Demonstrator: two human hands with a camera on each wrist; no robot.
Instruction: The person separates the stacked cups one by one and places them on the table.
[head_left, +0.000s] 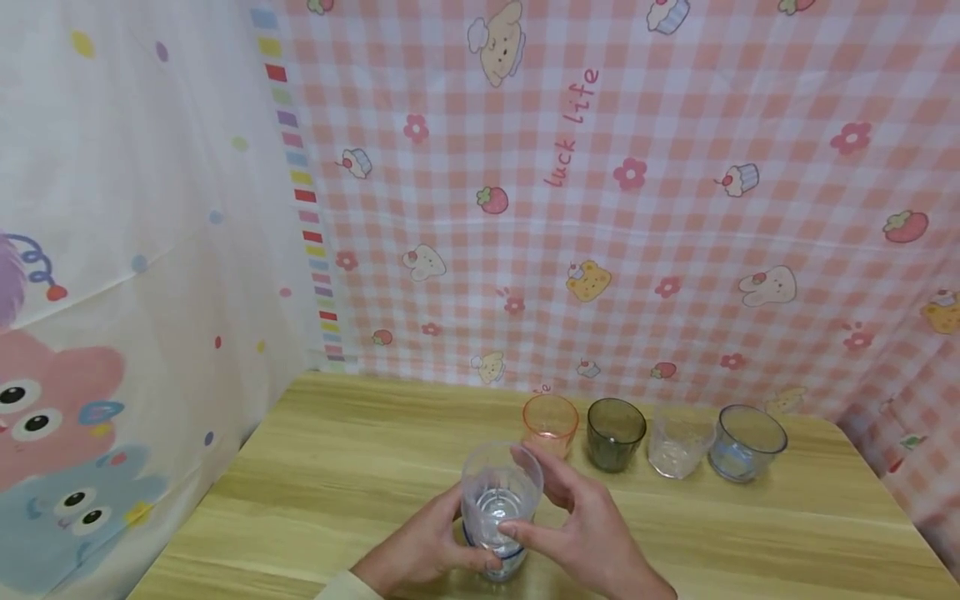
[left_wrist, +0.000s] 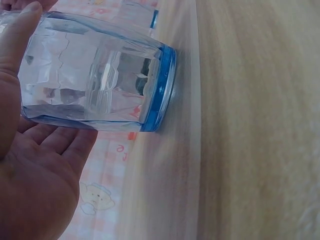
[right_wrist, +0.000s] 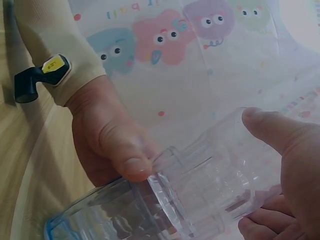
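1. Clear cup (head_left: 500, 500) with a blue base stood on the wooden table (head_left: 337, 475) in the head view, near the front edge, and a second clear cup seemed to sit nested inside it. The left hand (head_left: 420, 546) curled round its left side, low down; the right hand (head_left: 585, 521) curled round the right side, with fingertips up at the rim. Behind it, well apart from both hands, four more cups stood in a row by the checked cloth (head_left: 675, 208) – an orange cup (head_left: 550, 423), a dark cup (head_left: 615, 432), a frosted cup (head_left: 678, 446) and a bluish cup (head_left: 746, 442).

2. From the left wrist, the clear cup (left_wrist: 100, 75) showed its blue base (left_wrist: 162, 87) resting on the table (left_wrist: 250, 125). The left hand (left_wrist: 35, 185) lay with the palm against the cup wall and the thumb over the top side; the other fingers were close together, partly hidden behind the plastic.

3. From the right wrist, the inner cup (right_wrist: 210, 185) showed sitting inside the blue-based one (right_wrist: 95, 215). The left hand (right_wrist: 107, 142), in a cream sleeve (right_wrist: 50, 45), pressed its thumb on the outer cup's rim. The right hand (right_wrist: 295, 165) pinched the inner cup – thumb on top, fingers below. A white curtain (right_wrist: 200, 75) with cartoon figures hung behind.
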